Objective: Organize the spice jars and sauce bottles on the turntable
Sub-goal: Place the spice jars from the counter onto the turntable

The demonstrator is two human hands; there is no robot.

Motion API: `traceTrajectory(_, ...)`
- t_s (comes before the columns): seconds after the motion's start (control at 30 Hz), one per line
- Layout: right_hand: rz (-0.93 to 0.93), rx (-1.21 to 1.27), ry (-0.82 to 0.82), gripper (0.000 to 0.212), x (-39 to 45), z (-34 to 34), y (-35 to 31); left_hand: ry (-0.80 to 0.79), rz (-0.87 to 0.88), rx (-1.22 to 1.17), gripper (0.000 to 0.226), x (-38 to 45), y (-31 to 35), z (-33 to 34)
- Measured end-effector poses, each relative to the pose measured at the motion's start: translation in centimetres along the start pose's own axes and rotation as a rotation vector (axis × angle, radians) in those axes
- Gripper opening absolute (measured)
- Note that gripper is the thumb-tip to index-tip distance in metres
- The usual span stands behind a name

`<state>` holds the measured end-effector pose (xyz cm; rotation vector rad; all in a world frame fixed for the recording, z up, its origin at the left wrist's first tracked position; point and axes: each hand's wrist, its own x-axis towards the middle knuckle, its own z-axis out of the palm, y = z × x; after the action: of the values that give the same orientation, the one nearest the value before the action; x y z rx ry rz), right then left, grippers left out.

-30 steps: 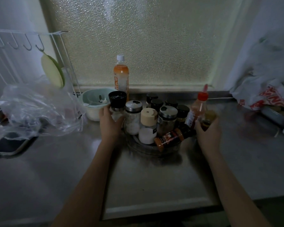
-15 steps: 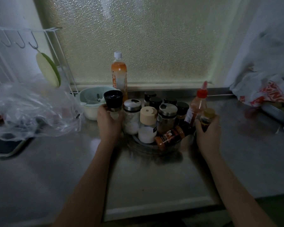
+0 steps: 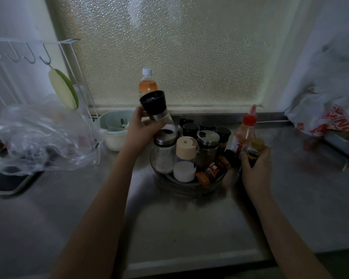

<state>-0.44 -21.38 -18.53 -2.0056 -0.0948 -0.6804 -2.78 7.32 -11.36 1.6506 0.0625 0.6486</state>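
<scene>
A round turntable (image 3: 184, 187) on the counter carries several spice jars. Among them are a steel-lidded jar (image 3: 163, 156), a beige-capped white jar (image 3: 184, 159), a dark steel-lidded jar (image 3: 207, 150) and an orange-capped jar (image 3: 214, 171) lying on its side at the front. My left hand (image 3: 142, 130) grips a black-topped grinder (image 3: 156, 108), lifted and tilted above the turntable's left side. My right hand (image 3: 255, 170) holds a small yellow-capped jar (image 3: 254, 151) just right of the turntable. A red-capped sauce bottle (image 3: 245, 131) stands behind it.
An orange drink bottle (image 3: 147, 83) stands at the window sill. A pale green bowl (image 3: 114, 129) sits left of the turntable, with a clear plastic bag (image 3: 42, 137) and a phone (image 3: 7, 182) further left. A wire rack (image 3: 34, 55) hangs at left. A white and red bag (image 3: 328, 117) lies at right.
My left hand has lifted the black-topped grinder off the counter and tilted it over the turntable. My right hand stays on the small yellow-capped jar.
</scene>
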Motion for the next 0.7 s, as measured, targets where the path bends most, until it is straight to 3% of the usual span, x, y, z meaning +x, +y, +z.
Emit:
traceTrajectory(0.2, -0.006, -0.012, 0.011, 0.029, 0.0, 0.1, 0.0, -0.289, -0.051, 0.002, 0.049, 1.1, 0.1, -0.3)
traceTrajectory(0.4, -0.003, 0.026, 0.004, 0.023, -0.2, -0.1, -0.4, -0.45, -0.096, 0.067, 0.044, 2.4, 0.7, -0.8)
traceTrajectory(0.5, 0.003, 0.033, 0.0, 0.022, -0.2, -0.2, -0.6, -0.495, -0.089, 0.143, 0.038, 2.7, 0.5, -1.1)
traceTrajectory(0.7, -0.018, 0.014, 0.013, 0.022, -0.1, 0.1, 0.0, -0.484, -0.05, 0.28, 0.049, 1.9, -1.1, -1.3)
